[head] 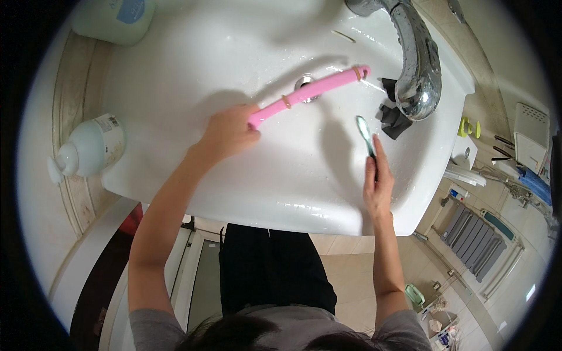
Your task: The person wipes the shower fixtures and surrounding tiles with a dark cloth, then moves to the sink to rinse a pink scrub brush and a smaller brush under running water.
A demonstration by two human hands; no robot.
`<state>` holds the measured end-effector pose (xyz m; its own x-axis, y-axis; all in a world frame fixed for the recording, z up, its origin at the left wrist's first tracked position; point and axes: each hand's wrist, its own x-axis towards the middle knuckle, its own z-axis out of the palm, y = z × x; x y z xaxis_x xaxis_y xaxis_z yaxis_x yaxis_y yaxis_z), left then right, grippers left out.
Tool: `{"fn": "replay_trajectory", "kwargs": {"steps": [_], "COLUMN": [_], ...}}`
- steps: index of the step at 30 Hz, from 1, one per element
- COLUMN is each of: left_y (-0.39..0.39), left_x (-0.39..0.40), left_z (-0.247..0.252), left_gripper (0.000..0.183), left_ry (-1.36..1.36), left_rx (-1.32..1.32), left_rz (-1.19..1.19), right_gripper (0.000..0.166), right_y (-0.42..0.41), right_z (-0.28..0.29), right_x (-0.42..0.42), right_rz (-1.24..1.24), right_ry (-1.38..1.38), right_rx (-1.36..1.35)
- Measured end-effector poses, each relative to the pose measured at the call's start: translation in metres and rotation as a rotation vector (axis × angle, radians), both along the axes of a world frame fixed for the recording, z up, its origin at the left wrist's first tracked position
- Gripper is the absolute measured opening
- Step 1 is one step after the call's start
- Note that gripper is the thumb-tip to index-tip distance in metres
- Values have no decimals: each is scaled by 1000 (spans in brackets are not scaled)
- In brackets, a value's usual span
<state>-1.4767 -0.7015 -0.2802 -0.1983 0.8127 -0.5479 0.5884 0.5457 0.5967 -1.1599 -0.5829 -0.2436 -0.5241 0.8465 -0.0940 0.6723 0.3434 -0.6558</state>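
Observation:
My left hand point(232, 131) grips the near end of a long pink plastic handle point(325, 86) over the white washbasin point(281, 175). Two tan bands circle this handle, and its far end has a hole. It slants up to the right, partly covering the metal drain point(304, 81). In my right hand point(378, 184) is a toothbrush point(365, 134) with a pale green head and neck and a dark grip, pointing away from me. A gap separates the toothbrush from the pink handle. My left fingers hide the handle's near end.
A chrome faucet point(417, 66) arches over the basin's right side, with dark scraps point(393, 118) beside it. A thin pale strip point(343, 36) lies farther back. At left are a pump bottle point(99, 142) and a larger bottle point(116, 24). A grey slatted rack point(474, 241) is at right.

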Motion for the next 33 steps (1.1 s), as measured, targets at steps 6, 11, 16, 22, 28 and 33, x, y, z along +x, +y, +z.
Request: {"fn": "replay_trajectory", "kwargs": {"steps": [6, 11, 16, 22, 28, 33], "left_y": [36, 41, 43, 44, 43, 46], "left_x": [28, 28, 34, 38, 38, 41], "left_z": [-36, -39, -53, -39, -49, -45], "left_gripper": [43, 46, 40, 28, 26, 26], "left_ry": [-196, -152, -104, -73, -35, -31], "left_rx": [-51, -36, 60, 54, 120, 53], "left_rz": [41, 90, 113, 75, 25, 62], "right_gripper": [83, 78, 74, 74, 66, 22], "right_y": [-14, 25, -12, 12, -5, 31], "right_z": [-34, -81, -87, -72, -82, -81], "right_x": [-56, -72, -73, -50, -67, -44], "right_rz": [517, 469, 431, 367, 400, 126], "right_ry": [-191, -205, -69, -223, -165, -324], "right_rx": [38, 156, 73, 30, 16, -75]}}
